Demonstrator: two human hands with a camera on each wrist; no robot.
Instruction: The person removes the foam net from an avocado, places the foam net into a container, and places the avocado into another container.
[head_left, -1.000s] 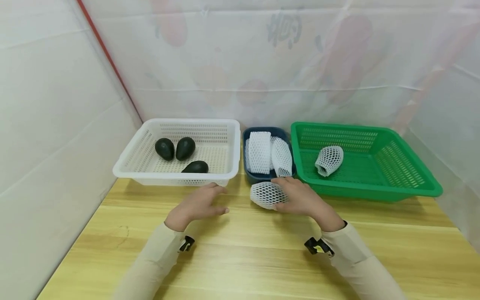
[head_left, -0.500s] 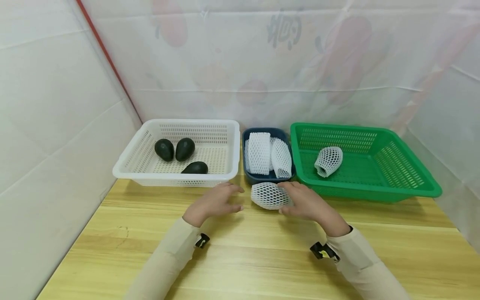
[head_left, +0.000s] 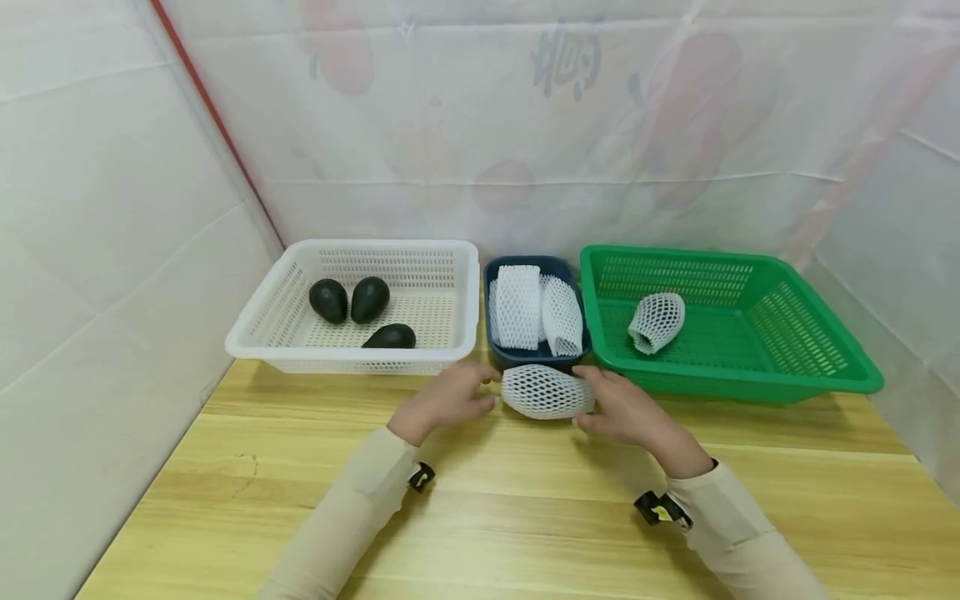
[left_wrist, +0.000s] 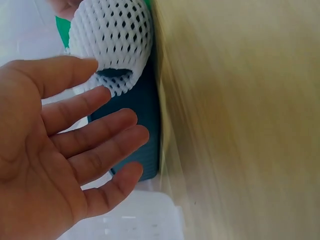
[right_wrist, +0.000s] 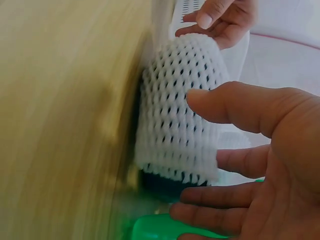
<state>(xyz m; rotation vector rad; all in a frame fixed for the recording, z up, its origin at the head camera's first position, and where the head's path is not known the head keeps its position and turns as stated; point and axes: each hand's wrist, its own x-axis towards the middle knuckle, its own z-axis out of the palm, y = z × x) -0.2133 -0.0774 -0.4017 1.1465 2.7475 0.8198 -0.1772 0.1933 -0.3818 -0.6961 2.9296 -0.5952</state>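
Observation:
A white foam fruit net (head_left: 546, 392) lies lengthwise on the wooden table, with a dark avocado (right_wrist: 167, 186) inside it; the avocado's end shows beyond the net's edge in the right wrist view. My left hand (head_left: 450, 396) is just off the net's left end, fingers spread and loosely bent. In the left wrist view that narrower end has a small opening. At the right end, my right hand (head_left: 626, 410) has its thumb and fingers apart around the net, fingertips right at its edge. Neither hand grips anything.
Behind the net stands a small navy bin (head_left: 551, 361) with several flat foam nets (head_left: 519, 307). A white basket (head_left: 352, 354) on the left holds 3 bare avocados (head_left: 371, 300). The green basket (head_left: 750, 385) on the right contains one netted avocado (head_left: 657, 322).
My left hand has moved right, up to the net's left end. The right hand has slid back to the right, uncovering more of the net, which stays in place.

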